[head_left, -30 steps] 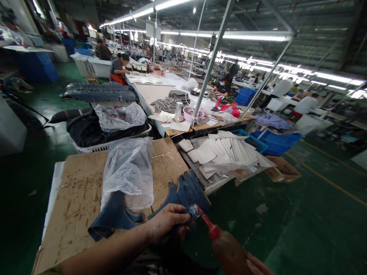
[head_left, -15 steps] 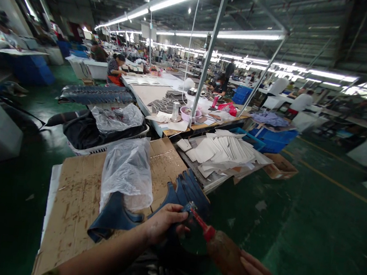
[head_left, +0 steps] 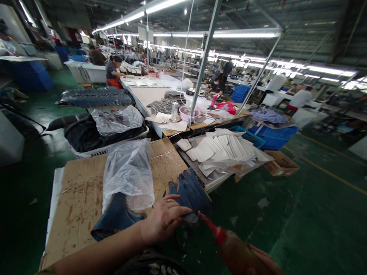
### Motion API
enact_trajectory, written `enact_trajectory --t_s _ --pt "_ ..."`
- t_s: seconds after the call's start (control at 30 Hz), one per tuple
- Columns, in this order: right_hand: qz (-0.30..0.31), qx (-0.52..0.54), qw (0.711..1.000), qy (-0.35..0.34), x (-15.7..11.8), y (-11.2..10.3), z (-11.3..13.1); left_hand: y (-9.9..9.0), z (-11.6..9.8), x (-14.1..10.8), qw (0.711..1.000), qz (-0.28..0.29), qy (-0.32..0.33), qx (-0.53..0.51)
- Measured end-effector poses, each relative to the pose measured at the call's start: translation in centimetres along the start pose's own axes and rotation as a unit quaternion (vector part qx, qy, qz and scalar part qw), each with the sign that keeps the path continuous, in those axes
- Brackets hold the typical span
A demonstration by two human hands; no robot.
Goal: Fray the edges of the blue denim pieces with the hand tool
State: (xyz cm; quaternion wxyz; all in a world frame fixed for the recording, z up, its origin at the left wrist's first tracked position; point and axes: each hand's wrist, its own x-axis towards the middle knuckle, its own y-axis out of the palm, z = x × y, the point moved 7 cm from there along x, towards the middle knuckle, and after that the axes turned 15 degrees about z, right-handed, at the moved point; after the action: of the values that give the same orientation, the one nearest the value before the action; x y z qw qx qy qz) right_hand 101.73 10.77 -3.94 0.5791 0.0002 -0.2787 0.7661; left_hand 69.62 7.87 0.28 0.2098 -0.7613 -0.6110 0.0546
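My right hand [head_left: 263, 274] is wrapped round a brownish squeeze bottle [head_left: 236, 251] with a red pointed nozzle. The nozzle's tip is just right of my left fingertips, close to a small blue-grey piece [head_left: 190, 218]. My left hand [head_left: 165, 219] pinches that piece at its end, and the fingers hide much of it. Beyond the hand, several dark blue leather-like pieces [head_left: 193, 187] lie fanned out at the cardboard's right edge. Another blue curved piece [head_left: 116, 220] lies to the left, partly under a clear plastic bag [head_left: 129, 171].
Stained cardboard [head_left: 77, 200] covers the surface before me. Behind it are a basket of black material [head_left: 86, 137], a tray stacked with white sheets [head_left: 221, 150] and a long worktable [head_left: 145, 91] with a metal post [head_left: 206, 52]. A cardboard box [head_left: 281, 164] stands on the green floor. Other people work farther back.
The bottle has moved down and right, its nozzle drawing away from my left fingertips. My left hand has turned, its fingers now stretched further over the blue piece. The view has shifted slightly.
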Motion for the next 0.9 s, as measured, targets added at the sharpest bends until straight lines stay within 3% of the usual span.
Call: enact_trajectory --t_s 0.1,0.17,0.27,0.47,0.63,0.73,0.9 --pt "0.048 0.023 0.998 0.027 0.0 0.3 -0.6 -0.4 -1.7 -0.3 0.981 -0.011 0.109 0.162" --pt "0.074 0.056 0.995 0.042 0.0 0.9 -0.6 -0.1 -2.8 -0.8 0.939 -0.035 0.183 0.289" --pt "0.094 0.113 0.987 0.064 -0.3 1.7 -0.4 0.1 -3.5 -1.2 0.895 -0.07 0.226 0.379" --pt "0.091 0.206 0.966 0.128 -1.3 3.1 -0.6 0.1 -3.6 -1.7 0.886 -0.081 0.245 0.384" --pt "0.04 0.178 0.971 0.158 -0.9 2.7 -2.4 -0.1 -3.5 -1.9 0.884 -0.086 0.254 0.382" --pt "0.016 0.229 0.957 0.177 -0.6 2.9 -3.1 0.0 -3.4 -1.9 0.884 -0.081 0.256 0.383" --pt "0.039 0.3 0.936 0.183 -0.6 4.8 -2.2 0.2 -3.2 -2.0 0.879 -0.084 0.257 0.393"
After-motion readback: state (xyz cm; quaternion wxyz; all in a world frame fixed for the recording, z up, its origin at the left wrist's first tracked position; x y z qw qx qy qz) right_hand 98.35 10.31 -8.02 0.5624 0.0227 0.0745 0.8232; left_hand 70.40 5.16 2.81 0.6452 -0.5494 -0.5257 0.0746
